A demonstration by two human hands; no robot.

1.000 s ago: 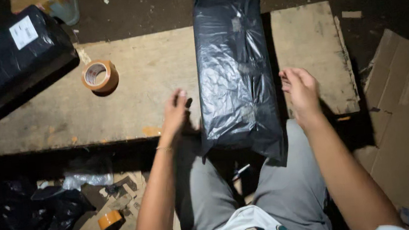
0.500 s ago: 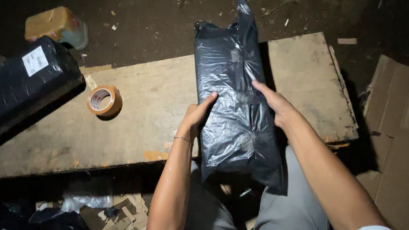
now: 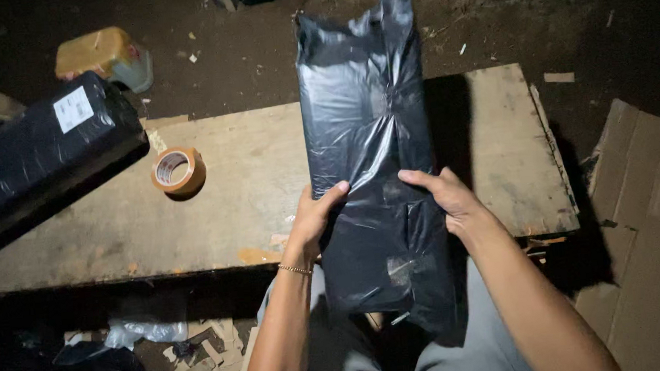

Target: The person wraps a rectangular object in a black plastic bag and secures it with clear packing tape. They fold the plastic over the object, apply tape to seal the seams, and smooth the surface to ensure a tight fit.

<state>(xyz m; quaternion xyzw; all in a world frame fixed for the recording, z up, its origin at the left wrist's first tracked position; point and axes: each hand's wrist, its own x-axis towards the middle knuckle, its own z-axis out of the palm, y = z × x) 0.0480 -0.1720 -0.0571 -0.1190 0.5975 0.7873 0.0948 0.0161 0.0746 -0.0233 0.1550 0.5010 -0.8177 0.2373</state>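
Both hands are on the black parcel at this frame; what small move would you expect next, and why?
Probably a smoothing press of the loose plastic flat against the parcel. The left hand and right hand grip its two sides near the middle, the wrap is wrinkled and its top end sticks up loose, and the tape roll lies untouched on the board.

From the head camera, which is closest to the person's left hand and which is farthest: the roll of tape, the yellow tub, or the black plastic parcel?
Measured from the left hand:
1. Black plastic parcel: the hand grips its left edge.
2. Roll of tape: on the wooden board, off to the left.
3. Yellow tub: on the ground beyond the board, far upper left.
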